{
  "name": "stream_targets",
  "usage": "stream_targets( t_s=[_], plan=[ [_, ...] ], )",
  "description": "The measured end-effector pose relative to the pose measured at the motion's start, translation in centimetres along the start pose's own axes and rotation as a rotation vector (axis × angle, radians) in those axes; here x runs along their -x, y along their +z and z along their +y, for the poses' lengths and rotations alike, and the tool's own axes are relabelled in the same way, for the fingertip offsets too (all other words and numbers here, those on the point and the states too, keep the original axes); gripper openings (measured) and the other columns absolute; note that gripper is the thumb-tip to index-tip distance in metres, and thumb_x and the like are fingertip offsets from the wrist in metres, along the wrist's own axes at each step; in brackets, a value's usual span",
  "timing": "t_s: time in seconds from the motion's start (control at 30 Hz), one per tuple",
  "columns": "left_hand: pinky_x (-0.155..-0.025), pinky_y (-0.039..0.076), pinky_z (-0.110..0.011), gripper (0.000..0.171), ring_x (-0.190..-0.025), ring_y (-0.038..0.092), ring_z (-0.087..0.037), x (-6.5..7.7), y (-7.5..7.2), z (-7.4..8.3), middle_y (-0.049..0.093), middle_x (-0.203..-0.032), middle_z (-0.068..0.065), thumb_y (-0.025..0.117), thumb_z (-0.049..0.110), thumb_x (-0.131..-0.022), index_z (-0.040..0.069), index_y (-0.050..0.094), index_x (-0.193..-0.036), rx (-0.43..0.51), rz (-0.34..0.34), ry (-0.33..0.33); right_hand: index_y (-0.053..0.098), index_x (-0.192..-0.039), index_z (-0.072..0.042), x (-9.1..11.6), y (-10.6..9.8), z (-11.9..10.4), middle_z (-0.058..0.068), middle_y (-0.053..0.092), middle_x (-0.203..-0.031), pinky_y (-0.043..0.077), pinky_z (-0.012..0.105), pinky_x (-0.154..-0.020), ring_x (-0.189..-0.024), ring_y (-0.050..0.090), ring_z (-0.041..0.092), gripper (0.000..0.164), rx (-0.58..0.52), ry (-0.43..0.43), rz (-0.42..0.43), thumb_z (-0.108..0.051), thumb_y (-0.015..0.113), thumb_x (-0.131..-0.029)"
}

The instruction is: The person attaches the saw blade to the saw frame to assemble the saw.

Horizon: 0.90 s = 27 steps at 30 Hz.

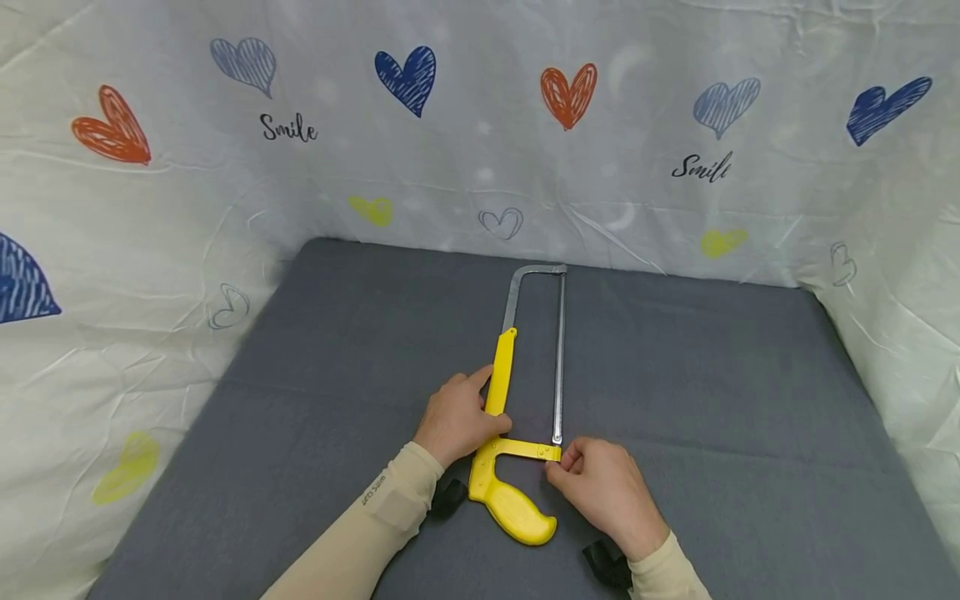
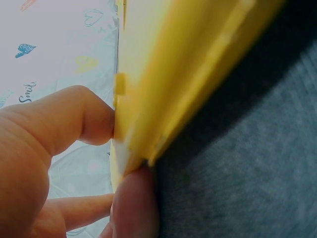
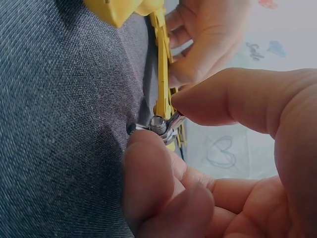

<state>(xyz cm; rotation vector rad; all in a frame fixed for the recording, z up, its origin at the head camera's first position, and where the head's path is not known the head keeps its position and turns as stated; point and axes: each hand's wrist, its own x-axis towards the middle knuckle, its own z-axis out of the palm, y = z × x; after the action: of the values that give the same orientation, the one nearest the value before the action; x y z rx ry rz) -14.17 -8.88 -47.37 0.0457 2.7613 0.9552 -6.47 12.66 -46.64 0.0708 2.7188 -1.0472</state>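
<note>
A hacksaw (image 1: 502, 375) with a yellow frame and a grey metal front bow lies on the dark grey cloth, its yellow handle (image 1: 521, 515) towards me. Its blade (image 1: 560, 358) runs along the right side. My left hand (image 1: 457, 421) grips the yellow back of the frame between thumb and fingers. At the lower right corner of the frame, my right hand (image 1: 603, 483) pinches a small metal wing nut (image 3: 158, 125), thumb and finger on its wings. In the head view the fingers hide this nut. Yellow frame fills much of the left wrist view, blurred.
Dark grey cloth (image 1: 337, 333) covers the table. White curtains (image 1: 465, 167) printed with hearts and "Smile" hang behind it and at both sides. A black wrist device (image 1: 606, 564) sits under the right wrist, and another (image 1: 448, 498) beside the left.
</note>
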Motion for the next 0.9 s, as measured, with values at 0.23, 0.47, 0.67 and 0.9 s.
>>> stream_targets(
  t_s=[0.23, 0.47, 0.67, 0.9],
  plan=[
    [-0.064, 0.05, -0.03, 0.084, -0.075, 0.056, -0.02, -0.03, 0.07, 0.03, 0.06, -0.097, -0.007, 0.08, 0.027, -0.081, 0.012, 0.055, -0.159, -0.001, 0.001, -0.002, 0.068, -0.075, -0.017, 0.02, -0.03, 0.01, -0.005, 0.058, -0.06, 0.035, 0.029, -0.048, -0.049, 0.047, 0.014, 0.02, -0.004, -0.001, -0.003, -0.025, 0.081, -0.089],
    [-0.064, 0.05, -0.03, 0.084, -0.075, 0.056, -0.02, 0.07, 0.14, 0.04, 0.059, -0.097, -0.007, 0.079, 0.028, -0.08, 0.012, 0.054, -0.159, 0.006, -0.003, -0.006, 0.068, -0.075, -0.017, -0.01, -0.03, 0.07, -0.006, 0.06, -0.061, 0.036, 0.029, -0.048, -0.049, 0.048, 0.014, 0.019, 0.006, 0.006, -0.006, -0.025, 0.08, -0.088],
    [-0.064, 0.05, -0.03, 0.084, -0.075, 0.056, -0.02, 0.04, 0.05, 0.06, 0.059, -0.097, -0.006, 0.079, 0.028, -0.081, 0.013, 0.054, -0.16, 0.009, -0.002, -0.013, 0.068, -0.076, -0.017, -0.11, -0.04, 0.02, -0.006, 0.061, -0.063, 0.038, 0.03, -0.049, -0.051, 0.05, 0.014, 0.018, 0.019, 0.003, -0.006, -0.024, 0.08, -0.087],
    [-0.064, 0.05, -0.03, 0.084, -0.075, 0.056, -0.02, 0.04, 0.07, 0.12, 0.06, -0.097, -0.007, 0.079, 0.028, -0.081, 0.011, 0.055, -0.159, 0.006, 0.0, -0.002, 0.069, -0.077, -0.017, -0.16, -0.07, 0.04, -0.004, 0.061, -0.063, 0.038, 0.03, -0.049, -0.051, 0.051, 0.015, 0.016, 0.013, 0.01, -0.015, -0.023, 0.079, -0.088]
  ],
)
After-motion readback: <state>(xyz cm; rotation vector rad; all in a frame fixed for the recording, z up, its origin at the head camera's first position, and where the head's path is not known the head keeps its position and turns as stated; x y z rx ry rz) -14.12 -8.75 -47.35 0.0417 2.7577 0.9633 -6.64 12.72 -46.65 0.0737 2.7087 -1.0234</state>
